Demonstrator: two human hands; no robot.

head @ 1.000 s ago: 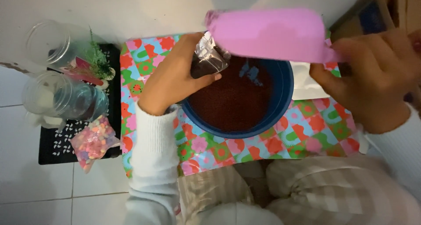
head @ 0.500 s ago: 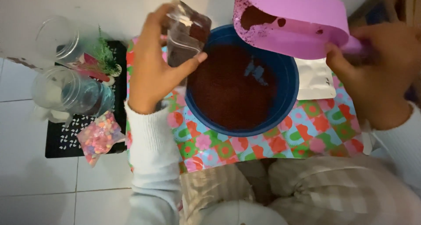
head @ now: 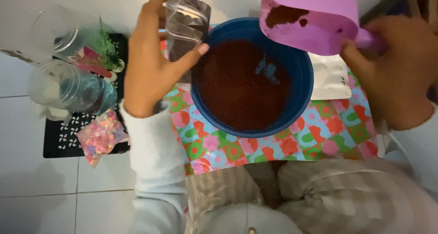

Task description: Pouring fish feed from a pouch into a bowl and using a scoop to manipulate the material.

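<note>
Since half a second earlier, the clear plastic pouch (head: 186, 26) is seen carried a little further up and away from the blue bowl (head: 299, 74), and the pink scoop (head: 315, 17) is seen lifted higher toward the top edge of the view, its hollow turned more openly to the camera. The pouch is pinched by the left hand (head: 153, 65), the thumb pressed against its lower right corner and the fingers curled behind its upper edge; it is held tilted above the bowl's left rim, and dark brown grains are visible in its lower part. The scoop is gripped at its handle by the right hand (head: 397, 74), fingers closed around it, and a smear of brown material is left on its inner wall. The bowl is filled with the same reddish-brown granular material (head: 232, 88), in which a small blue-grey scrap is lying near the middle. The bowl is set on a patterned mat of bright flower squares (head: 292, 145), and a flat white packet (head: 331, 76) is lying on the mat just beside the bowl's right rim. At the left, two clear glass jars (head: 68, 85) are laid on a black patterned tray (head: 64, 140), with a green plastic plant (head: 107, 51) near them and a small bag of pastel beads (head: 100, 136) at the tray's lower edge. Checked trousers are visible below the mat.
</note>
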